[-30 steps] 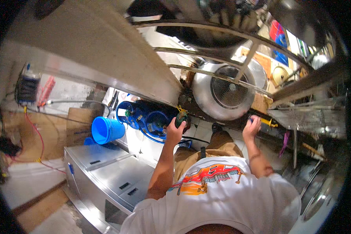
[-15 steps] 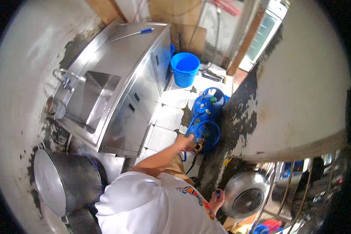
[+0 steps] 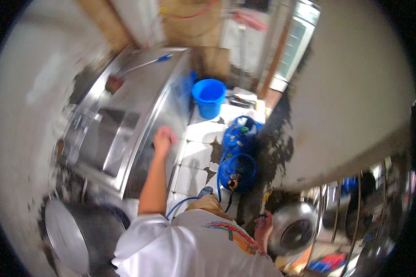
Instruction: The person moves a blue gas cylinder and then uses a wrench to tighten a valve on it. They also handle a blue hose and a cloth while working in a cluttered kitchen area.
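Note:
My left hand [image 3: 164, 140] is over the front of the stainless steel sink counter [image 3: 145, 159], smeared by motion. Its fingers are too blurred to show whether they hold anything. Low on the right, my right hand [image 3: 263, 227] is closed round a small dark object that I cannot make out, beside a large round metal pan [image 3: 296, 226]. Two blue gas cylinders stand on the tiled floor against the right wall; the nearer cylinder [image 3: 239, 170] has an orange and black fitting on top, and the farther cylinder [image 3: 238, 137] has a green part. Neither hand touches them.
A blue bucket [image 3: 209, 98] stands past the counter. A blue hose [image 3: 221, 168] runs by the cylinders. A blue-ended rod [image 3: 145, 63] lies on the counter near a reddish-brown object [image 3: 114, 84]. A large metal pot [image 3: 85, 233] is at lower left, metal bars [image 3: 359, 221] at right.
My left hand has left the nearer gas cylinder and swung left and up to the counter's front. My right hand remains beside the pan. The whole view has shifted somewhat.

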Motion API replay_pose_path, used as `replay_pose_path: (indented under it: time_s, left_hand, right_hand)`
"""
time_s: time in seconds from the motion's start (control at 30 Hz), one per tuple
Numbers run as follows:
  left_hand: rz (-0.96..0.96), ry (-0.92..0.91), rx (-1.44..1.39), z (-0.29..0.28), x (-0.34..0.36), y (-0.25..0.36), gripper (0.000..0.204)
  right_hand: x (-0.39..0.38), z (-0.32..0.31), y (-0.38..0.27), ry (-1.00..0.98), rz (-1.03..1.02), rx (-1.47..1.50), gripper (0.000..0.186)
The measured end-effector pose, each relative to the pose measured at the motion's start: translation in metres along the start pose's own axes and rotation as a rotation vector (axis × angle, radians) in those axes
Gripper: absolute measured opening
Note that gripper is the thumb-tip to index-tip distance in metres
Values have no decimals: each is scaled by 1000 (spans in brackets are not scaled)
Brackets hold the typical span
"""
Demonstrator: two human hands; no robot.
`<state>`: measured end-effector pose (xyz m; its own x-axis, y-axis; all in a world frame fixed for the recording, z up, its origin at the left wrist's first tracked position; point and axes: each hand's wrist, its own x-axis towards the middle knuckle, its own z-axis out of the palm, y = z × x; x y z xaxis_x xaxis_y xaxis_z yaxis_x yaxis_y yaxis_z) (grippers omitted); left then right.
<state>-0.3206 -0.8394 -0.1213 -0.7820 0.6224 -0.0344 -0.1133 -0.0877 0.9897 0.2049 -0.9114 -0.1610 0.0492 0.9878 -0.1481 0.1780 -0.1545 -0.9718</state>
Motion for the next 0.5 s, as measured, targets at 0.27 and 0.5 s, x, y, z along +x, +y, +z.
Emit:
replay_pose_path:
  time_s: [0.27,0.5]
  left_hand:
    - [279,-938,1145,88,-121,-213,28]
    - [-288,-1880,1009,195,-86,-175,46]
  right_hand:
    - [-46,-46,-22,384,30,-164,18]
    - [-178,16,58,1194,333,-199,20]
